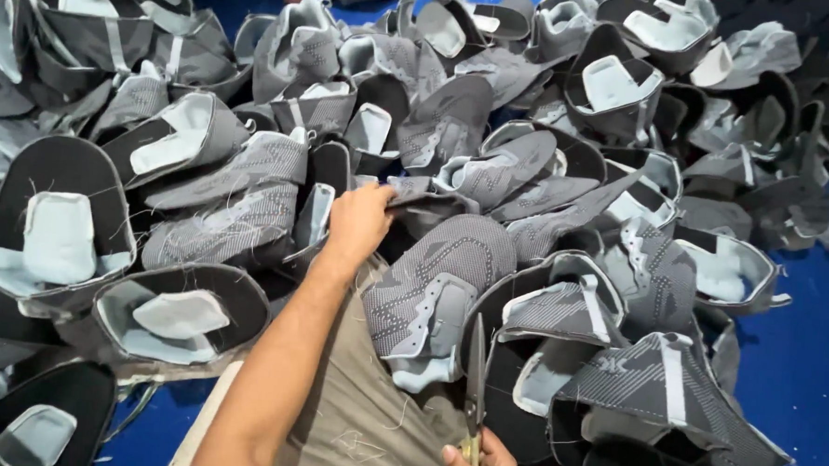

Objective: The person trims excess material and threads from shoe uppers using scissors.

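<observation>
the left hand (359, 219) pinches the edge of a grey knit shoe upper (425, 205) on the pile; it looks light and floppy, best held at its stitched rim. the right hand (481, 461) is closed around thread snips (475, 380).

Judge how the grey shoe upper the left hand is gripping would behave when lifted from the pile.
The shoe upper probably flops: the left hand pinches thin, creased fabric. It likely feels light, being a hollow shell without a sole. Loose threads might snag neighbouring pieces.
</observation>
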